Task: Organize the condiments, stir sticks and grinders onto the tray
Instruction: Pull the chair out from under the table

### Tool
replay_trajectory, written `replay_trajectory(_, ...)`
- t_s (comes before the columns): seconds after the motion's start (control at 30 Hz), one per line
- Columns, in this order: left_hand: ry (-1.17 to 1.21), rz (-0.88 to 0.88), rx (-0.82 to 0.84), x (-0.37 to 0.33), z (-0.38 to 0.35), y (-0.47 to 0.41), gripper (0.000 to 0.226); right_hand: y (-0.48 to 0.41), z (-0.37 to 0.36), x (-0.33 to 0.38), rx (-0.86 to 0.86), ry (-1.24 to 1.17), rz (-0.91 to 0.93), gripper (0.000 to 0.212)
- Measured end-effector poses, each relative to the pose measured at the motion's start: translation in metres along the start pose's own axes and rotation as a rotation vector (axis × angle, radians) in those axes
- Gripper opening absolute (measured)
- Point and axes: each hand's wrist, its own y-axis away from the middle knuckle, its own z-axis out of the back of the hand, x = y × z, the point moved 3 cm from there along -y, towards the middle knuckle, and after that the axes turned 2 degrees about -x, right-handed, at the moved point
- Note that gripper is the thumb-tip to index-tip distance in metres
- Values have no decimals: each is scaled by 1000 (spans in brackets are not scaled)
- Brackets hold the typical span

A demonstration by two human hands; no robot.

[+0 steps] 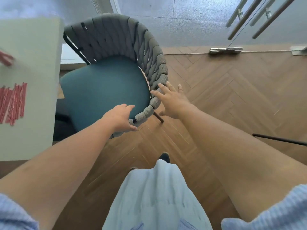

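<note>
A pile of red-and-white stir sticks [12, 102] lies on the white table [33, 63] at the far left. More red sticks [5, 58] show blurred at the left edge. My left hand [119, 117] rests on the near end of a chair's woven grey backrest [144, 67], its fingers curled over the rim. My right hand [172, 100] lies against the outer side of the same backrest, fingers spread. Neither hand holds a task object. No tray, condiments or grinders are in view.
The chair has a teal seat [103, 90] and stands beside the table on a herringbone wood floor [232, 97]. A glass door with long handles [259, 17] is at the upper right. A thin dark leg [280, 141] juts in from the right.
</note>
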Motion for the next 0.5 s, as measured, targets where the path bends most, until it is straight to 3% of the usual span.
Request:
replay_trajectory(0.1,-5,11,4,-5,-11,-8,95,-10,-11,0,13,19,54,75)
replay_trajectory(0.27,-23,-4,2,-6,-30,-13,33,-20,-21,5,1,39,107,57)
replay_trajectory(0.5,74,5,-91,-3,-45,-7,18,-21,-30,15,-20,7,106,44)
